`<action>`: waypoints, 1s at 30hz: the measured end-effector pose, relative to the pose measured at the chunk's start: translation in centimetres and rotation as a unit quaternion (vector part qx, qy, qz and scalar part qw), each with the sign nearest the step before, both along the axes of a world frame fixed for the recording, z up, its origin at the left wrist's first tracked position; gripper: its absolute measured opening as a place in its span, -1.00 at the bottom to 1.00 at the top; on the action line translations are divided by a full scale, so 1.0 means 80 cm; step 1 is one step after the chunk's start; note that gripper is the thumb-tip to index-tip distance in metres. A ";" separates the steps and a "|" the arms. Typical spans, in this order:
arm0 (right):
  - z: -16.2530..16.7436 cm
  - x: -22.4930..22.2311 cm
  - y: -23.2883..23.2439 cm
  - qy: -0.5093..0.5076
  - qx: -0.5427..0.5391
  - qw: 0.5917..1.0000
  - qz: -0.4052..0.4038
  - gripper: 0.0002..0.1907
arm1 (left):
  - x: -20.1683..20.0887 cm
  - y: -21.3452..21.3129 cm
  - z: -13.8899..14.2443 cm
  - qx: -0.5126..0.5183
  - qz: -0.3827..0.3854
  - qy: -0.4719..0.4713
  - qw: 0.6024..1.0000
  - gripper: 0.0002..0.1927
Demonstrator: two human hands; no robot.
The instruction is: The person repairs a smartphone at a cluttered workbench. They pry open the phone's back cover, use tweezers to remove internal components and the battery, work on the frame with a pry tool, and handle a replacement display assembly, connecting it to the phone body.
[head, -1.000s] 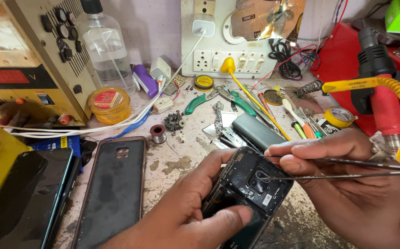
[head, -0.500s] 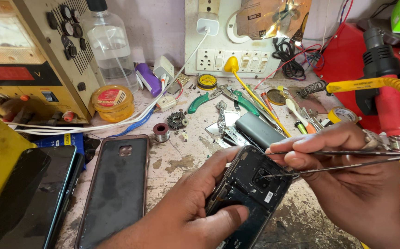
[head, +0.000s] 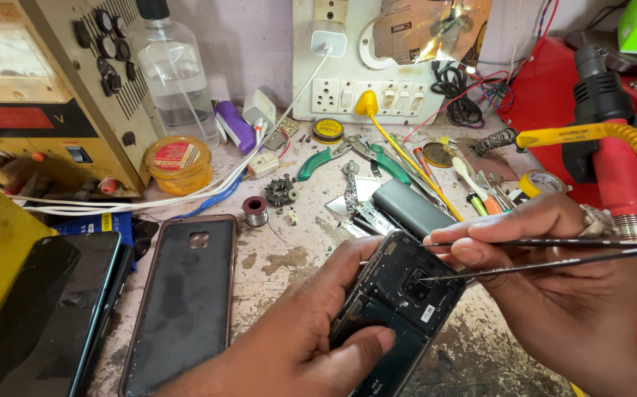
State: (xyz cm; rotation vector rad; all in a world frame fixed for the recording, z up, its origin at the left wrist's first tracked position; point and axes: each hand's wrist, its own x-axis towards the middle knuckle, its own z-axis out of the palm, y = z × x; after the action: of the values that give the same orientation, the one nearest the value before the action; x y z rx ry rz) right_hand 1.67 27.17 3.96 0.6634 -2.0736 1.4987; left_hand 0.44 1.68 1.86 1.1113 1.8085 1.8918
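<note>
My left hand (head: 300,345) grips an opened black phone (head: 392,309) from below, thumb across its lower edge, its back cover off and the inner parts showing. My right hand (head: 553,294) pinches a pair of thin metal tweezers (head: 553,254), whose tips touch the phone's inside near the camera area. Both hands are low at the centre and right of the head view, above a worn, stained workbench (head: 281,257).
A dark phone case (head: 182,301) and another black phone (head: 35,316) lie at the left. Behind stand a power supply (head: 46,95), clear bottle (head: 175,73), yellow jar (head: 179,162), solder spool (head: 255,211), green pliers (head: 333,156), socket board (head: 362,66), and a soldering iron (head: 612,140) on a red stand.
The view has shifted slightly. My right hand has brought the tweezer tips a little further into the phone; my left hand keeps the same hold.
</note>
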 end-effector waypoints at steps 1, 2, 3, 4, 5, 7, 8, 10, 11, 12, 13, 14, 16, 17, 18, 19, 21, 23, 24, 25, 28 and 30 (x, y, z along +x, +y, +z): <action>0.001 0.001 -0.001 0.004 0.004 1.000 -0.006 -0.80 | 0.000 0.000 0.000 -0.003 0.006 0.023 1.000 -0.36; 0.001 0.002 -0.002 0.008 0.007 1.000 -0.012 -0.80 | 0.001 0.000 0.000 -0.006 0.008 0.017 1.000 -0.36; 0.002 0.003 -0.003 0.012 0.011 1.000 -0.018 -0.79 | 0.001 0.000 0.000 -0.010 0.009 0.012 1.000 -0.36; 0.002 0.004 -0.005 0.012 0.006 1.000 -0.010 -0.80 | 0.001 0.001 -0.001 -0.013 0.012 0.008 1.000 -0.36; 0.003 0.004 -0.006 0.013 0.001 1.000 -0.002 -0.80 | 0.001 0.001 -0.001 -0.004 0.000 -0.021 1.000 -0.35; 0.004 0.001 -0.006 -0.003 0.007 1.000 -0.007 -0.82 | 0.001 0.005 -0.004 0.014 -0.024 -0.082 0.996 -0.35; 0.005 -0.001 -0.004 -0.019 0.016 1.000 -0.020 -0.84 | 0.001 0.005 -0.005 0.016 -0.030 -0.114 0.993 -0.34; 0.008 -0.008 0.001 -0.044 0.002 0.999 -0.003 -0.87 | 0.000 0.006 -0.009 0.021 -0.043 -0.177 0.983 -0.32; 0.009 -0.012 0.006 -0.053 -0.021 0.998 0.027 -0.88 | -0.001 0.007 -0.011 0.036 -0.031 -0.189 0.981 -0.32; 0.010 -0.016 0.010 -0.062 -0.045 0.995 0.056 -0.89 | -0.003 0.007 -0.013 0.051 -0.019 -0.201 0.978 -0.33; 0.010 -0.018 0.016 -0.084 -0.074 0.992 0.057 -0.87 | -0.006 0.006 -0.014 0.066 -0.006 -0.212 0.975 -0.33; 0.011 -0.020 0.021 -0.106 -0.104 0.987 0.059 -0.83 | -0.011 0.006 -0.014 0.072 0.007 -0.215 0.974 -0.31; 0.010 -0.023 0.030 -0.150 -0.148 0.976 0.058 -0.78 | -0.021 0.004 -0.013 0.083 0.033 -0.220 0.971 -0.27; 0.009 -0.023 0.033 -0.172 -0.163 0.970 0.054 -0.77 | -0.023 0.003 -0.012 0.096 0.047 -0.234 0.966 -0.29; 0.009 -0.023 0.034 -0.193 -0.178 0.964 0.049 -0.77 | -0.025 0.001 -0.011 0.108 0.062 -0.247 0.961 -0.31; 0.008 -0.023 0.035 -0.202 -0.192 0.957 0.076 -0.75 | -0.026 0.000 -0.010 0.121 0.077 -0.260 0.955 -0.33; 0.007 -0.023 0.032 -0.220 -0.221 0.941 0.131 -0.71 | -0.024 -0.002 -0.009 0.096 0.104 -0.254 0.957 -0.34; 0.008 -0.023 0.026 -0.211 -0.181 0.952 0.128 -0.65 | -0.021 0.000 -0.008 0.095 0.112 -0.245 0.958 -0.37; 0.010 -0.022 0.022 -0.207 -0.162 0.957 0.126 -0.62 | -0.019 0.002 -0.008 0.105 0.106 -0.238 0.960 -0.40; 0.010 -0.021 0.017 -0.191 -0.150 0.964 0.112 -0.62 | -0.018 0.003 -0.008 0.115 0.100 -0.232 0.961 -0.42; 0.013 -0.014 0.005 -0.126 -0.113 0.983 0.074 -0.62 | -0.020 0.008 -0.008 0.103 0.114 -0.219 0.964 -0.39; 0.015 -0.007 -0.001 -0.066 -0.082 0.993 0.058 -0.64 | -0.021 0.007 -0.008 0.092 0.122 -0.229 0.961 -0.35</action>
State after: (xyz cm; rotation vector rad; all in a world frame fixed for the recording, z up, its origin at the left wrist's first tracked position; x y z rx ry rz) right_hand 1.08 27.11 5.12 0.6452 -2.0083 1.8010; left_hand -1.21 2.24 1.24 0.4477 1.5818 2.2624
